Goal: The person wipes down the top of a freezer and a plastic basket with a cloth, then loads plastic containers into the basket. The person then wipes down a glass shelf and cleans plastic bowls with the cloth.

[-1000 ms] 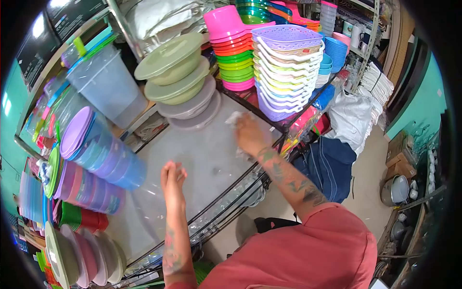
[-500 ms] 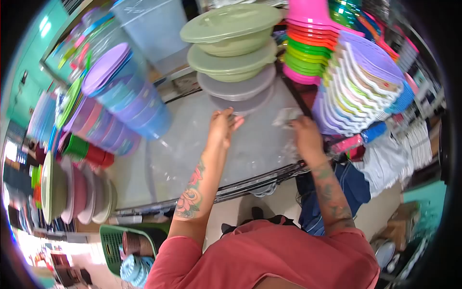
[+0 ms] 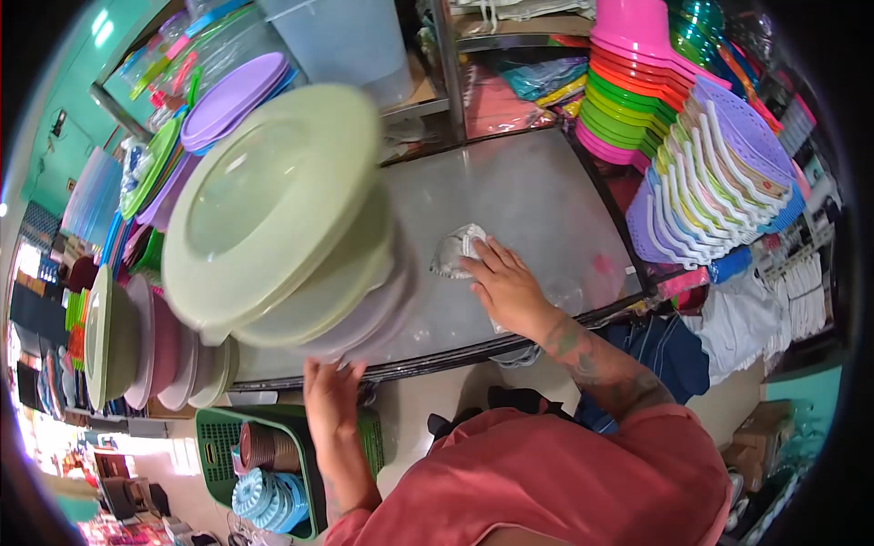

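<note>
My left hand [image 3: 332, 396] grips the underside of a stack of lidded bowls at the table's front edge. The top pale green bowl's lid [image 3: 273, 209] is tilted and blurred by motion, and greyish bowls [image 3: 373, 314] show beneath it. The fingertips of this hand are partly hidden under the stack. My right hand [image 3: 505, 287] presses a crumpled white cloth [image 3: 455, 253] against the grey tabletop [image 3: 537, 196], its fingers stretched over the cloth's right side.
Stacked purple baskets [image 3: 710, 187] and bright dippers [image 3: 628, 100] stand on the right. Purple lids [image 3: 232, 105] rise at the back left, beside a clear blue bin [image 3: 350, 45]. More lidded bowls [image 3: 109, 341] stand on edge at left. Below is a green basket [image 3: 218, 455].
The bowl stack has moved from the back of the table to the front left, with my left hand under it. My right hand and the cloth have shifted left across the tabletop.
</note>
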`<state>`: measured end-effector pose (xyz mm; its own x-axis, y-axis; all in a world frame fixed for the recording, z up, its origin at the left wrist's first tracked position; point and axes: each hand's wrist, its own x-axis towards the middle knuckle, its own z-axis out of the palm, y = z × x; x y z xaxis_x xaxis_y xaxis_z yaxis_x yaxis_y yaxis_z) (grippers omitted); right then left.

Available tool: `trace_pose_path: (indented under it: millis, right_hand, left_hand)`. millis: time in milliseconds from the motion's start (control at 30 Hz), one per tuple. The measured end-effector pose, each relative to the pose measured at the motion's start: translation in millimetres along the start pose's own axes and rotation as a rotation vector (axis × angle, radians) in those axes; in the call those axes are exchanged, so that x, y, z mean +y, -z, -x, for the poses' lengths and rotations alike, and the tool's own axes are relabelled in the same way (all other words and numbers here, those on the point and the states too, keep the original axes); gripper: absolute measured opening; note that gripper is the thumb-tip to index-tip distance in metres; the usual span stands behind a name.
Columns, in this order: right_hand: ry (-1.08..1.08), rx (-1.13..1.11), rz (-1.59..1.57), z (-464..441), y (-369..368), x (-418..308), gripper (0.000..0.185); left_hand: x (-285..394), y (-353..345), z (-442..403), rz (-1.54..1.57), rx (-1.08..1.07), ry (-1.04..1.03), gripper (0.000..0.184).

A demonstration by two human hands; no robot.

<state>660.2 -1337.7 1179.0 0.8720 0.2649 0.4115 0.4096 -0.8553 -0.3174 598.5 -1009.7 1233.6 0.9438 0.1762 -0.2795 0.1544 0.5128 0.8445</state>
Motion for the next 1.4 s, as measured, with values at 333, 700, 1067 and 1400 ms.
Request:
trace_pose_path:
  millis: [333, 700, 1067, 1400]
  right_hand:
    - [-0.382, 0.230, 0.332, -54, 27, 203, 0.035]
    - [0.012, 0.094, -0.152, -119, -65, 33, 0.040]
    - [-0.133, 0.405, 0.105, -123, -6, 251, 0.038]
    - [-0.583, 0.502, 0.161, -201, -59, 191, 0.033]
  left_hand:
    - [36, 98, 1, 0.037, 0.157, -0.158, 0.034]
    - [-33, 19, 34, -0.002, 0.265, -0.318, 0.017]
    - [-45, -64, -43, -1.287, -0.278, -0.969, 0.030]
    - [-65, -63, -55, -1.581, -0.240, -0.898, 0.062]
